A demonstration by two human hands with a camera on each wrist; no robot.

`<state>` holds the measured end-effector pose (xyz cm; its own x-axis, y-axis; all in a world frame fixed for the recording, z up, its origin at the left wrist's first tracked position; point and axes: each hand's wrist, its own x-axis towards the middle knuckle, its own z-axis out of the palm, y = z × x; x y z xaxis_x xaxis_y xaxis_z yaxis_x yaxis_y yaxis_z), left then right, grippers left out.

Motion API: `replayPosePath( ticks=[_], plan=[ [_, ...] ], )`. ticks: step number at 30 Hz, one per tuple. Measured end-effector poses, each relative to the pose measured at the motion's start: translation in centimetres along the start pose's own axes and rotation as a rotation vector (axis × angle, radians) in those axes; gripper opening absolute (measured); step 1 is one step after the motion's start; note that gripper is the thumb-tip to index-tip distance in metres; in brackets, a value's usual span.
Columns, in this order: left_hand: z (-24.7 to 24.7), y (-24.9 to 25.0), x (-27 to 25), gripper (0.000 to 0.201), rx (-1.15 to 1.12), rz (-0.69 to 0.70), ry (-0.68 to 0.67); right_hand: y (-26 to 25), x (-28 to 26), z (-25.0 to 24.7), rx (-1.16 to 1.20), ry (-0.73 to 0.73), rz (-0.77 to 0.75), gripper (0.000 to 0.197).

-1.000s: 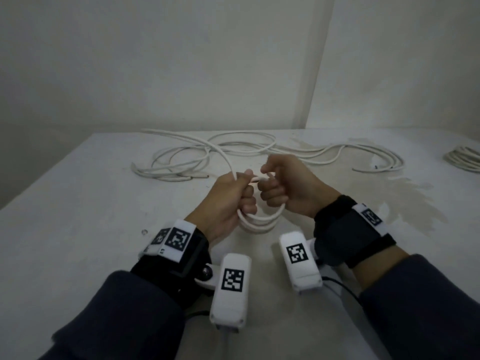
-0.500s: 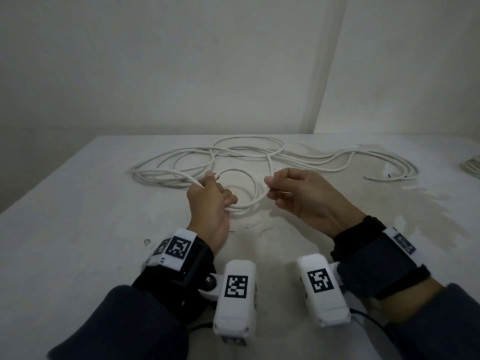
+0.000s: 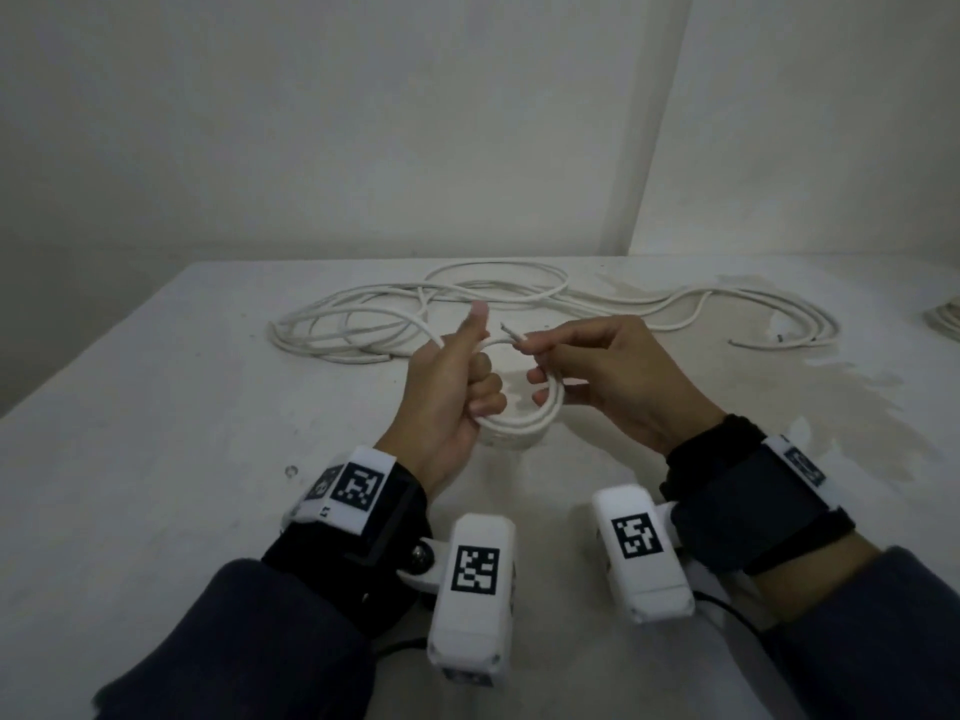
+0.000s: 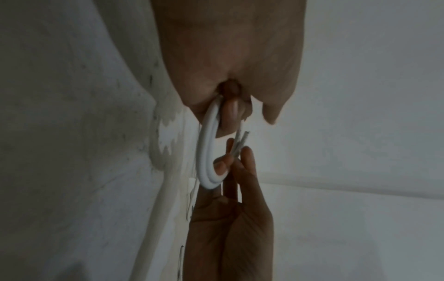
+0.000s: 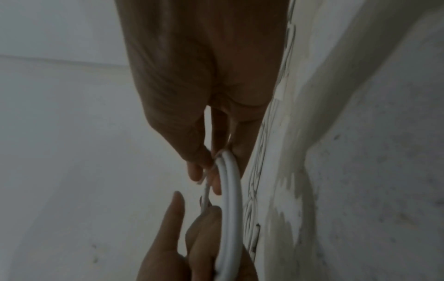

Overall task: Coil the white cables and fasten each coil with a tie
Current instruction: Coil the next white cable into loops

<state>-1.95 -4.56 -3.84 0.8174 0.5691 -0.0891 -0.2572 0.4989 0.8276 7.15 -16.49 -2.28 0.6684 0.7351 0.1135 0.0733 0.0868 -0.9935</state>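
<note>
Raised off the white table (image 3: 156,459) since half a second ago, both hands now hold a small coil (image 3: 524,418) of white cable upright between them, where earlier the loop lay low near the surface. Curled fingers of the left hand (image 3: 447,392) grip the coil's near side, thumb up, while the right hand (image 3: 613,376) pinches the bare cable end (image 3: 511,332) and hooks fingers through the loop. Most cable still lies loose in the heap (image 3: 415,314) behind, so coiling looks barely begun.
</note>
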Motion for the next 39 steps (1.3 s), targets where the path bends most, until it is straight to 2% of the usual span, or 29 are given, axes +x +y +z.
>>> replayPosePath(
  ticks=[3,6,9,11,14,16,19,21,23,24,28,31,33,36,39],
  plan=[
    [-0.1,-0.3,0.1,0.033,0.077,0.022,0.005,0.1,0.0,-0.3,0.209,-0.038,0.107,0.019],
    [-0.1,-0.3,0.1,0.034,0.032,0.023,-0.017,0.5,0.3,0.0,0.454,-0.092,0.255,0.02],
    [0.1,-0.3,0.1,0.028,-0.026,-0.067,-0.038,0.8,0.6,0.6,0.504,-0.135,0.324,0.027],
    [0.4,-0.2,-0.1,0.021,-0.044,-0.122,-0.014,0.9,1.0,0.6,0.538,-0.062,0.348,0.028],
    [0.1,-0.4,-0.1,0.017,0.129,-0.066,0.081,1.1,1.6,0.1,0.439,0.084,0.302,0.026],
    [-0.2,-0.4,0.2,0.017,0.141,-0.047,0.129,1.0,1.8,0.0,0.375,0.12,0.257,0.021],
    [-0.1,-0.8,0.3,0.016,0.201,0.078,0.228,0.4,1.6,0.1,0.295,0.083,0.213,0.014],
    [-0.2,-0.8,0.3,0.026,0.243,0.199,0.307,0.2,1.4,0.4,0.28,0.048,0.193,0.013],
    [-0.3,-0.8,0.2,0.022,0.249,0.254,0.332,0.1,1.2,0.5,0.263,0.04,0.183,0.014],
    [-0.3,-0.8,0.1,0.016,0.277,0.275,0.319,0.0,1.2,0.5,0.242,0.035,0.184,0.015],
    [0.0,-0.7,-0.7,0.023,0.544,0.356,0.168,0.2,1.0,0.5,0.123,0.004,0.164,0.015],
    [0.4,-0.2,-1.1,0.024,0.665,0.312,-0.048,0.1,0.6,0.4,-0.019,-0.018,0.101,0.021],
    [0.5,0.2,-1.3,0.027,0.735,0.277,-0.144,0.0,0.4,0.5,-0.107,-0.025,0.063,0.026],
    [0.5,1.0,-1.4,0.027,0.849,0.246,-0.218,-0.3,0.2,0.4,-0.138,-0.004,0.016,0.015],
    [0.6,1.7,-1.2,0.027,0.882,0.299,-0.242,-0.4,-0.1,-0.1,-0.109,-0.071,-0.089,0.036]
  ],
)
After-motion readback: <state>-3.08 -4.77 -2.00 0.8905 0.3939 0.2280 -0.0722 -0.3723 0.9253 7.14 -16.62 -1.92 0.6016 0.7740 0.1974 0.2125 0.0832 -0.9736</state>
